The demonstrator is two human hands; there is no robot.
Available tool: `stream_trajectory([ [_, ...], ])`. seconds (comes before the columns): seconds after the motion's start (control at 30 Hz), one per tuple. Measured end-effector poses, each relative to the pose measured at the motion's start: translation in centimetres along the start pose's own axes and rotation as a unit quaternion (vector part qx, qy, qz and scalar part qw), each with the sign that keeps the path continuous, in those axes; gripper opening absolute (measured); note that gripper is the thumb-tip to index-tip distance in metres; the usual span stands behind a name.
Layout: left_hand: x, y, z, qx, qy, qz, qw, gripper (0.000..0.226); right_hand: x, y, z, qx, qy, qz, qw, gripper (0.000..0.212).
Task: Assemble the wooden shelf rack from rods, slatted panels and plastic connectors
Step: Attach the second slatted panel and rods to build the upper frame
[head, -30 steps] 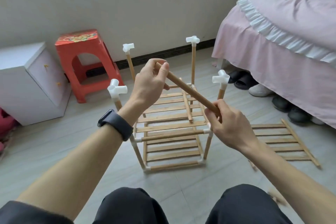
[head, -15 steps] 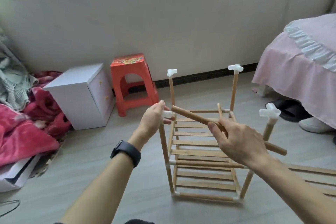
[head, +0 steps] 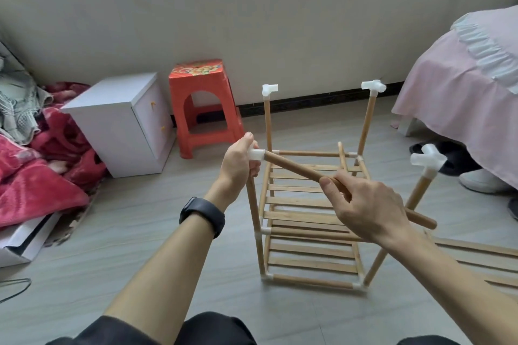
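Note:
The partly built wooden rack (head: 309, 232) stands on the floor with two slatted shelves and upright posts. My left hand (head: 239, 165) grips the white connector (head: 256, 154) on top of the near-left post. My right hand (head: 364, 209) holds a loose wooden rod (head: 293, 168) around its middle. The rod's left end sits at the mouth of that connector; its right end sticks out past my wrist. White connectors cap the near-right post (head: 427, 161) and both far posts (head: 269, 89) (head: 373, 85).
A spare slatted panel (head: 476, 255) lies on the floor at right. A red plastic stool (head: 203, 103) and a white cabinet (head: 123, 120) stand by the wall. Red bedding (head: 36, 176) is piled at left. A pink-covered bed (head: 471, 87) with shoes beneath fills the right.
The rod has come down from in front of me to the near-left post. My left hand has left the rod's end and taken hold of the connector there. The camera has tilted up.

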State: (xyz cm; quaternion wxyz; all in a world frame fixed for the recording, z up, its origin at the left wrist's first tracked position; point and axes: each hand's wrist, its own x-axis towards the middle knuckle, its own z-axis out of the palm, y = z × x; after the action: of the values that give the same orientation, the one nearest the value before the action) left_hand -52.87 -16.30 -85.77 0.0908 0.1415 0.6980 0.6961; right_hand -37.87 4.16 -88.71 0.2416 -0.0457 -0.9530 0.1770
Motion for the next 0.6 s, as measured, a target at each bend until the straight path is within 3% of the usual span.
stream_trajectory([
  [0.23, -0.1, 0.0, 0.0, -0.011, 0.004, 0.001, 1.0, 0.045, 3.1, -1.2, -3.6, -0.208, 0.093, -0.089, 0.97, 0.046],
  [0.4, -0.3, 0.1, 0.2, -0.017, 0.019, -0.003, 1.0, 0.048, 5.2, -1.3, -3.0, -0.197, 0.044, -0.117, 0.972, 0.049],
  [0.6, -0.1, 0.1, -0.1, -0.013, 0.032, -0.006, 0.999, 0.046, 6.3, -1.4, -1.6, -0.177, 0.055, -0.14, 0.973, 0.05],
])
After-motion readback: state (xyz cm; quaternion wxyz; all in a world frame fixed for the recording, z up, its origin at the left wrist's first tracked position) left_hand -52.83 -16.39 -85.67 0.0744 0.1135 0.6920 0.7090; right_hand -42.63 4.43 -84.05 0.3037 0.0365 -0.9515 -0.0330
